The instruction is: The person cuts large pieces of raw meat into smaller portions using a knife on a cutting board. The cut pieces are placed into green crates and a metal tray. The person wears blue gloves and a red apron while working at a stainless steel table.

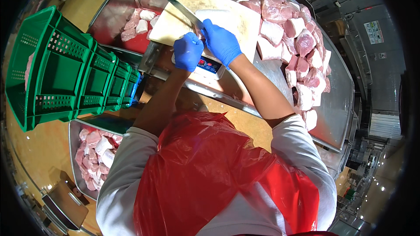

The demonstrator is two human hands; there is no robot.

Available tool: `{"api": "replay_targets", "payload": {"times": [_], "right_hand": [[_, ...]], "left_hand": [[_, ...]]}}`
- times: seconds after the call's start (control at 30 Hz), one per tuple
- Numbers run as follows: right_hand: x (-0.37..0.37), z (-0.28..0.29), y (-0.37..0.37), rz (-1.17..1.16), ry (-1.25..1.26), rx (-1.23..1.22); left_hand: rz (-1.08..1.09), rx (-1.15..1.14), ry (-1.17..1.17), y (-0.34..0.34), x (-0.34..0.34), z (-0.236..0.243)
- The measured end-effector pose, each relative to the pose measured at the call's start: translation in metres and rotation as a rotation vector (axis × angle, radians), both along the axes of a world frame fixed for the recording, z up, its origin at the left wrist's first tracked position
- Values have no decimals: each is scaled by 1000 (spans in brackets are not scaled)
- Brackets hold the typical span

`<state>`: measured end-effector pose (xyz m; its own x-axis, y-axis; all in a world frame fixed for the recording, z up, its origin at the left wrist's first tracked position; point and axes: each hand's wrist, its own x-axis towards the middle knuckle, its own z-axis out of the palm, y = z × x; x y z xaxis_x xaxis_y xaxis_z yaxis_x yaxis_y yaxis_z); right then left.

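Both my hands wear blue gloves over the near part of a white cutting board (177, 17). My right hand (221, 43) is closed round the handle of a knife (183, 9); its long blade points up and left across the board. Close beside it, my left hand (188, 52) is curled into a fist with the fingers tucked in. Whatever it may grip is hidden. A pale, whitish piece (214, 16) lies on the board just beyond the knife hand. Below the hands, a small digital scale (213, 66) with a lit red display is partly covered.
Many pork chunks (302, 43) are heaped on the steel table (334, 113) to the right. A few cut pieces (139, 26) lie in a metal trough at the left. Stacked green crates (61, 70) stand left, above a metal bin (75, 148) of meat.
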<state>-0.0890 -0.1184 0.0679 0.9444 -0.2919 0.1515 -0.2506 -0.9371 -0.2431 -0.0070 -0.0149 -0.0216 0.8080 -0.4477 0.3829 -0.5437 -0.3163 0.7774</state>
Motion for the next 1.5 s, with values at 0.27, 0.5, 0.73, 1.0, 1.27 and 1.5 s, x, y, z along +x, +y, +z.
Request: {"api": "replay_targets", "payload": {"times": [0.27,0.5,0.73,1.0,1.27,1.5], "right_hand": [[-187,0,-67,-10,438,-69],[-204,27,-66,-57,156,-128],[-148,22,-28,-65,128,-120],[-82,3,-25,130,179,-161],[-54,-7,-20,90,158,-106],[-234,27,-68,-77,257,-6]], "left_hand": [[46,-107,-33,62,9,13],[-178,-276,-381,30,-19,32],[-238,-374,-154,2,-10,-12],[-245,-362,-346,8,-14,-20],[-7,-221,-137,39,9,-17],[538,-409,-694,225,116,170]]}}
